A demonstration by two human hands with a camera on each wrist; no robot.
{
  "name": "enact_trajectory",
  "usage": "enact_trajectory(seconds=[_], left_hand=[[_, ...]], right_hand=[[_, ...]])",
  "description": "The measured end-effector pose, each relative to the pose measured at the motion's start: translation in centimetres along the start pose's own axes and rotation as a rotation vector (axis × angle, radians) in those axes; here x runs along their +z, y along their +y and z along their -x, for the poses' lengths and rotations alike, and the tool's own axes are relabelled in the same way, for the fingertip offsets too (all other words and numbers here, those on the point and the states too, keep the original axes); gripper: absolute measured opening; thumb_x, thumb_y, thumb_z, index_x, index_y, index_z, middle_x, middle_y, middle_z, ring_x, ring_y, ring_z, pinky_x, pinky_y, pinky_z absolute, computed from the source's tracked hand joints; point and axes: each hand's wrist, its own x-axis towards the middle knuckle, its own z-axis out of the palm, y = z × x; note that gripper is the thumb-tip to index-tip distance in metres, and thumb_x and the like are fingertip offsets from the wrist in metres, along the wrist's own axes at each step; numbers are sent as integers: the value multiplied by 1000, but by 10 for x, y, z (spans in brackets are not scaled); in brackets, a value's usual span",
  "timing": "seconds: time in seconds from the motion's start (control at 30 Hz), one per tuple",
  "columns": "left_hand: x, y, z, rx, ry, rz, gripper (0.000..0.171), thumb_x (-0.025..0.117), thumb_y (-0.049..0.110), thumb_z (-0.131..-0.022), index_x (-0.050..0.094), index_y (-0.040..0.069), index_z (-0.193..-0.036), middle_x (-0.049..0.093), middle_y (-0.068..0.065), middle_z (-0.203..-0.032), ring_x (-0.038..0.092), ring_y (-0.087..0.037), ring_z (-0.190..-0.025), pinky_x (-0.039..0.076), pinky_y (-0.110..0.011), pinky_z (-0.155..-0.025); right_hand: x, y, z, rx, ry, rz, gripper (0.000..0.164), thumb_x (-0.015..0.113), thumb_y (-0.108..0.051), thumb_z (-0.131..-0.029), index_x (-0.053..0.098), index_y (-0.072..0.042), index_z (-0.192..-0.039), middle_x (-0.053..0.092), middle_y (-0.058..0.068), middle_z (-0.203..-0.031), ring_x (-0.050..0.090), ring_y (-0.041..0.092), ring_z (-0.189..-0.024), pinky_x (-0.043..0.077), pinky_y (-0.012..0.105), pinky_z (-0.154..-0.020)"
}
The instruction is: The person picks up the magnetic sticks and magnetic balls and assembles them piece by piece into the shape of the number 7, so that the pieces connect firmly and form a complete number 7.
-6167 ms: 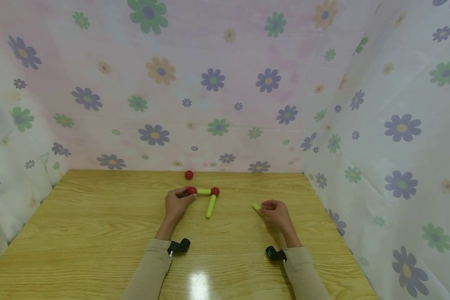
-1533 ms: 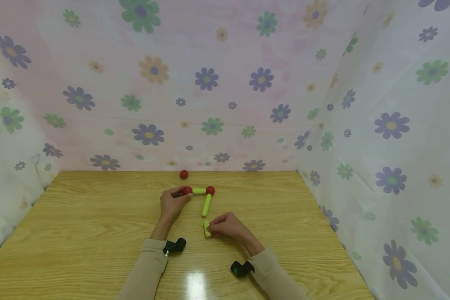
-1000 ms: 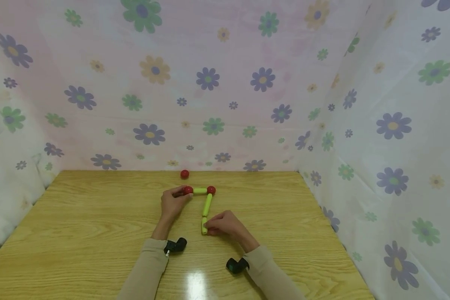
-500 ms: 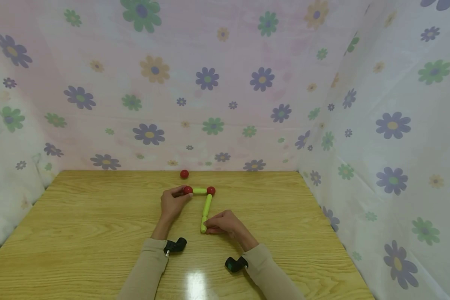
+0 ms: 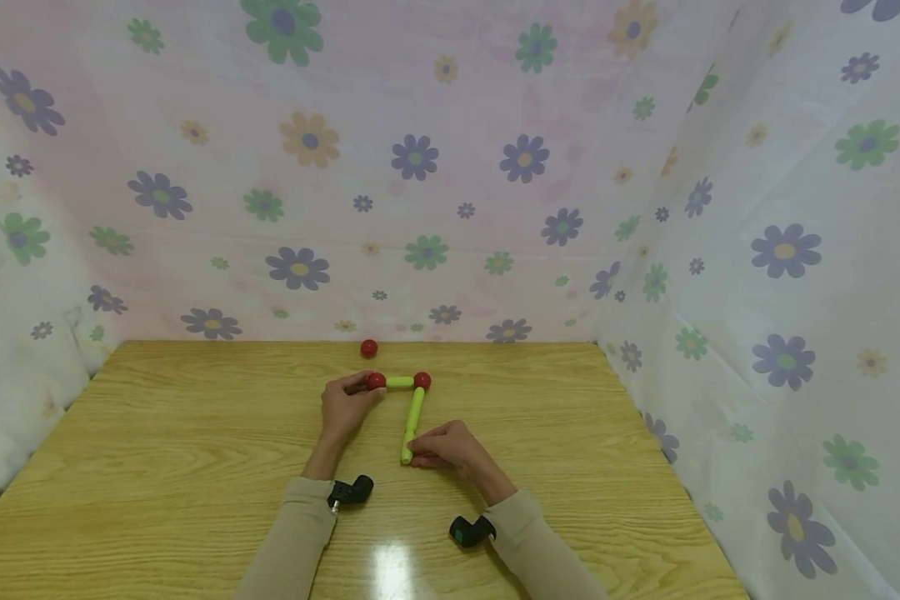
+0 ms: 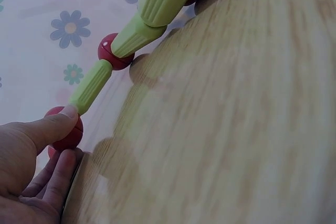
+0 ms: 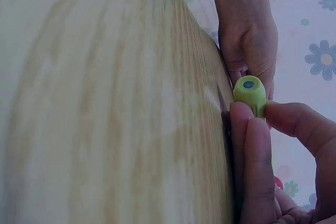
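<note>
In the head view my left hand point(image 5: 347, 408) pinches a red ball point(image 5: 376, 380) between thumb and fingers. A yellow-green magnetic rod point(image 5: 400, 382) runs from that ball to a second red ball point(image 5: 422, 380). From there another yellow-green rod point(image 5: 416, 410) slants toward the near side. My right hand point(image 5: 450, 446) pinches a third rod point(image 5: 407, 456), lined up end to end with the slanted one. The right wrist view shows the free end of this held rod point(image 7: 251, 93), with a dark round inset. Both held pieces are close over the table.
A loose red ball point(image 5: 369, 348) rests near the back edge of the wooden table point(image 5: 217, 433). Behind the table hangs a flower-print cloth point(image 5: 487, 233), which also walls both sides. Black wrist cameras point(image 5: 471, 531) sit at both cuffs.
My right hand has carried its rod from the right side to the near end of the slanted rod, closing the gap between them. My left hand keeps holding its ball in place.
</note>
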Motion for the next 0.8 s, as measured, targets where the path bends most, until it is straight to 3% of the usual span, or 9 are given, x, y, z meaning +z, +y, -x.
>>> enact_trajectory(seconds=[0.8], left_hand=[[1,-1,1,8,5,14,45,86,4,-80,73,-1,-122,72,-27,-114,71,-38,-103,54,-15,-75]], right_hand=[[2,-1,3,-18,15,3,20,73,-6,-93,74,11,-104,77,16,-90,74,13,-74,60,23,-70]])
